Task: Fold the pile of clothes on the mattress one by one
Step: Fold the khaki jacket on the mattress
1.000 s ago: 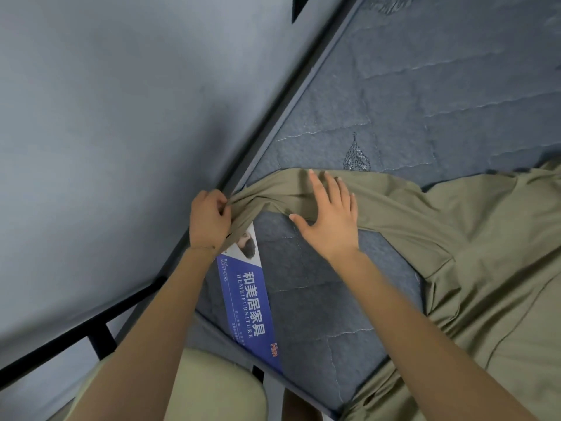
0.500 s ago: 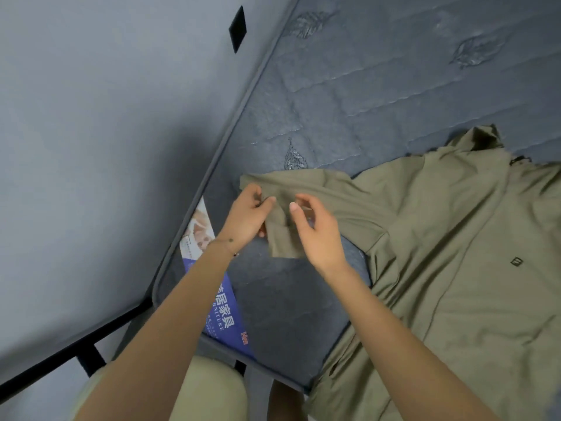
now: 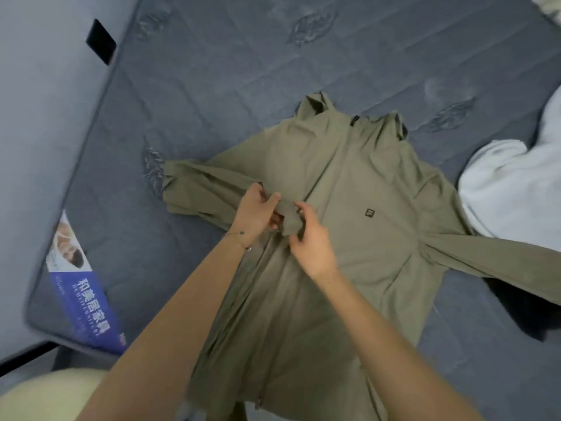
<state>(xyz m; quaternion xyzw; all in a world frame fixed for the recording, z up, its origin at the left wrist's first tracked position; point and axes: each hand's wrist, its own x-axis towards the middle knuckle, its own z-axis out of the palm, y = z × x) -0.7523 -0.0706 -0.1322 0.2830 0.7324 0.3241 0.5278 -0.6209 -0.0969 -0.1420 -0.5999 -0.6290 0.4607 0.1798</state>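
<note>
An olive jacket (image 3: 364, 253) lies spread, logo side up, on a grey quilted mattress (image 3: 243, 71), one sleeve (image 3: 206, 189) doubled back towards its chest. The person's left hand (image 3: 258, 212) and right hand (image 3: 314, 244), close together, both pinch the sleeve's end with curled fingers. A white garment (image 3: 510, 183) lies just beside the jacket; a blue label (image 3: 88, 311) marks the mattress corner.

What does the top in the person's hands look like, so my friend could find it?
Find the big grey quilted mattress. Spread across its middle lies an olive-green jacket, its cloth pinched by the left hand and right hand. Unlike the white cloth beside it, it has a small dark square logo.
</note>
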